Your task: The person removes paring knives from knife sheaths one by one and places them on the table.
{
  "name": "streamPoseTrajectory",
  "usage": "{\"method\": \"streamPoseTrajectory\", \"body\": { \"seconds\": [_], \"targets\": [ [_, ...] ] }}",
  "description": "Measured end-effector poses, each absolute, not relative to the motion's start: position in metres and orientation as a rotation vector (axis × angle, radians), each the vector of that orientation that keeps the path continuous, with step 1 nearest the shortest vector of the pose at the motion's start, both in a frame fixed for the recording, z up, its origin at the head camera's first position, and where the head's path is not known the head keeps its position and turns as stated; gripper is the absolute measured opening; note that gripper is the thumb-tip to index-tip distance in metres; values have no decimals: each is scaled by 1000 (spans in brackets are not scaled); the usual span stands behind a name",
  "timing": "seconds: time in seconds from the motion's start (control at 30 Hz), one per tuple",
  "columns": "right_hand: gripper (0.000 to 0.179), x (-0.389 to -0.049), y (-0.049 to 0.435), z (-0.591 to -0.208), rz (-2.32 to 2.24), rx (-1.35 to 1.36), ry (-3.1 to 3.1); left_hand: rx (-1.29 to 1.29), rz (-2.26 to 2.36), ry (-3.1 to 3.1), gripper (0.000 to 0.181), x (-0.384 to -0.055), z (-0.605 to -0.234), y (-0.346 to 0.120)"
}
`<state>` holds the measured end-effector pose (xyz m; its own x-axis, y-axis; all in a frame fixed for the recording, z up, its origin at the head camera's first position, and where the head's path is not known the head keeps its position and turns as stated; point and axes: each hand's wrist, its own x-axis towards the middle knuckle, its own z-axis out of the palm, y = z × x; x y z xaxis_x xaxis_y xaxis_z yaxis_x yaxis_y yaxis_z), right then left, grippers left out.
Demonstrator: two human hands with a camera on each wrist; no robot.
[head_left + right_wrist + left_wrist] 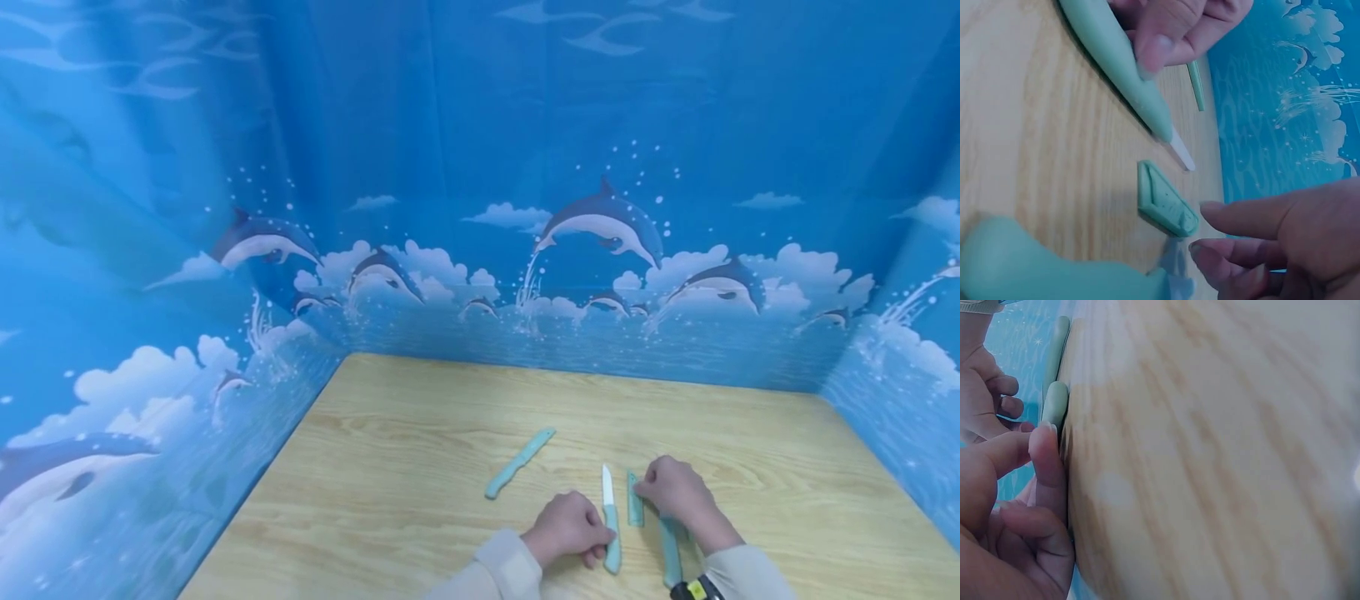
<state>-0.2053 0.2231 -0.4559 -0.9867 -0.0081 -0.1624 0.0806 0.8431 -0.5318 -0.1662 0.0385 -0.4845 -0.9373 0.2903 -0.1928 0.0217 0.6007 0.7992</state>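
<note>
Right now, the work on this pale wood-grain surface point(375, 483) looks part-way along. And the left hand point(568, 529) has it: thumb and finger pinching a small white-bladed knife with a mint-green handle point(611, 525), the blade bare and aimed at twelve o'clock. At two o'clock from that knife, just beside it, lies a flat mint-green plastic blade cover point(636, 502), and there's the right hand point(681, 493), thumb and index finger a narrow gap apart at its edge; whether they touch, one cannot tell. Over at ten o'clock, well apart, rests a slim all-green knife point(519, 464), seemingly sheathed, so judge that one settled. Down at four o'clock, by the right wrist, comes a third green-handled knife point(671, 552), pale blade showing beside its handle; its own cover can't be made out. What's left appears to sit with those two: held knife and cover separate, third knife untouched by any fingers.
</note>
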Motion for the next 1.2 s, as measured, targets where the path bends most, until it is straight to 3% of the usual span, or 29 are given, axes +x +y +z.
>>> {"method": "streamPoseTrajectory", "body": {
  "seconds": [0.73,1.2],
  "targets": [
    [28,-214,213,-452,-906,87,2847,253,1256,2516,27,-167,-486,37],
    [23,-216,193,-451,-1015,29,2842,210,1306,2492,25,-165,-481,30]
  ]
}}
